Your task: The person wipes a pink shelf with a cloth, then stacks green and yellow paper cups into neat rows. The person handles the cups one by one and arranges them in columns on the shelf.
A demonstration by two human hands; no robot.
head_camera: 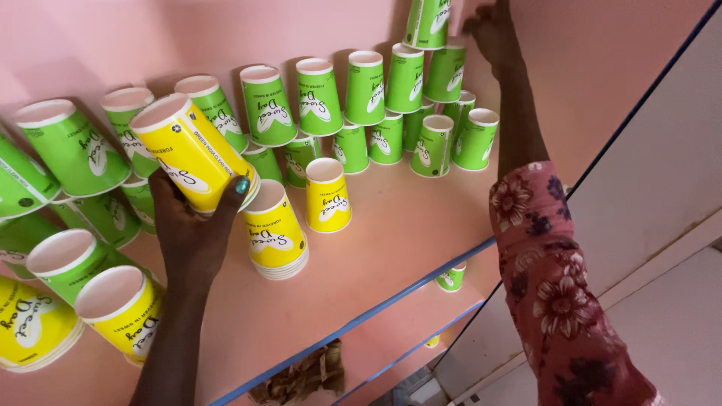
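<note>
A pink shelf with a blue front edge fills the middle of the frame, and a pink wall stands behind it. A white panel runs down the right side. More pink shelves sit below, near the bottom middle.

The left hand, at the middle left, is closed around a stack of yellow cups, tilted and lifted off the shelf. The right hand, at the top of the frame, touches the green cups stacked high against the wall; I cannot tell if it grips one. Its sleeve is red with flowers.

Rows of green cups, upside down, crowd the back of the shelf. Two yellow cup stacks stand just beside the left hand. More cups lie tipped at the lower left.
</note>
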